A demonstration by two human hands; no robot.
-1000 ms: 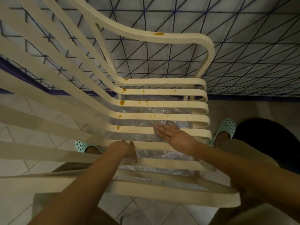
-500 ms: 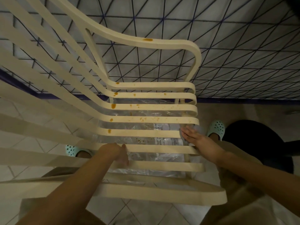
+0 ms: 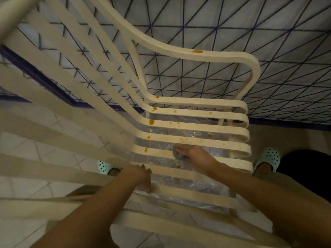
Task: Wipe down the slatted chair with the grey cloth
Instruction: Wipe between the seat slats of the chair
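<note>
Against the earlier view, the right hand (image 3: pixel 195 155) has moved from the seat slat's right end toward its middle, fingers curled over the bunched grey cloth (image 3: pixel 176 154) pressed on the slatted chair (image 3: pixel 197 111) below orange stains (image 3: pixel 151 122), while the left hand (image 3: pixel 141 176) still grips a nearer slat.

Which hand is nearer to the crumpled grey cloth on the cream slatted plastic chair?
Right. The right hand holds the cloth; the left hand grips a seat slat apart from it, nearer the camera.
</note>
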